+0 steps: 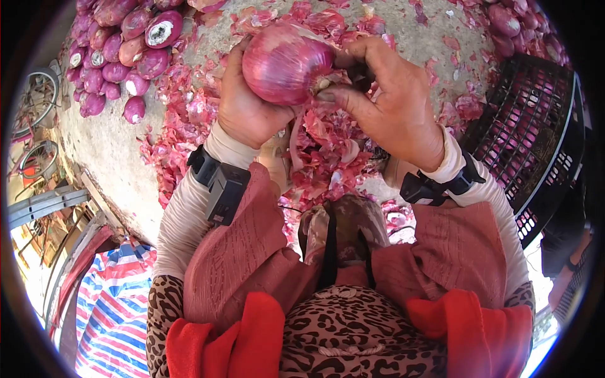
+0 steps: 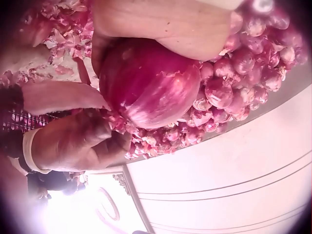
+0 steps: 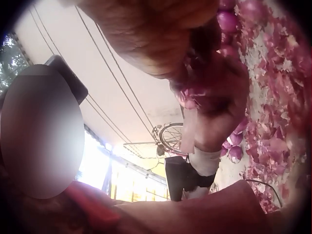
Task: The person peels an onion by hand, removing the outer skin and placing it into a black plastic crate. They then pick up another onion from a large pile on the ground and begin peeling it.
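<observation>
A large red onion (image 1: 287,63) is held up in front of the body, its tufted end turned toward the right. My left hand (image 1: 249,116) grips it from the left and below, the palm against its side. At the tufted end, my right hand (image 1: 400,104) pinches with thumb and curled fingers. A pale strip of skin (image 2: 63,97) hangs from the onion in the left wrist view. In the right wrist view the onion is dark and mostly hidden behind the right hand (image 3: 156,34).
Loose onion skins (image 1: 324,157) litter the ground below the hands. A heap of red onions (image 1: 113,47) lies at upper left, another pile (image 1: 507,22) at upper right. At right a black plastic crate (image 1: 520,126) leans, onions showing through its mesh. A striped sheet (image 1: 113,302) lies lower left.
</observation>
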`<state>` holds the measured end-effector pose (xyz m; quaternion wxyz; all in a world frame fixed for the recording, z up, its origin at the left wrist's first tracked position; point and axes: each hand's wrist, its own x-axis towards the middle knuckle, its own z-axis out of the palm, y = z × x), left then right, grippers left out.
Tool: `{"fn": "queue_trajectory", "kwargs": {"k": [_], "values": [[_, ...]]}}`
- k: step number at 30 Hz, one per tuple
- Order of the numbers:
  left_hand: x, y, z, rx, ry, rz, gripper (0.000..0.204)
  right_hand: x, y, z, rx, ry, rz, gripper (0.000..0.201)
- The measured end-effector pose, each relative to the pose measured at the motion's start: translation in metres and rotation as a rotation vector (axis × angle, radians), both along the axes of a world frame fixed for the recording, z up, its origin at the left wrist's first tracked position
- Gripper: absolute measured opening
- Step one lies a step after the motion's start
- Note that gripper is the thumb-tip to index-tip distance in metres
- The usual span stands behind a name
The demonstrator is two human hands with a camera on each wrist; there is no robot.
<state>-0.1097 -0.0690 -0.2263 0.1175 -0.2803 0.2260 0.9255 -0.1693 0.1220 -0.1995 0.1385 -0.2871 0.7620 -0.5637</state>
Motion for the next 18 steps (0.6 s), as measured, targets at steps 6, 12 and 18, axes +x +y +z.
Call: {"fn": "queue_trajectory", "kwargs": {"k": [6,12,18], "values": [[-0.006,0.006,0.014,0.155,-0.134,0.055,0.058,-0.005,0.006,-0.01,0.003,0.223,0.055,0.019],[-0.006,0.008,0.01,0.039,-0.169,0.074,0.054,-0.004,0.008,-0.003,0.023,0.077,0.094,0.013],[-0.011,0.0,0.004,-0.09,-0.174,0.163,0.055,-0.002,0.011,-0.006,-0.027,-0.057,0.443,0.016]]}}
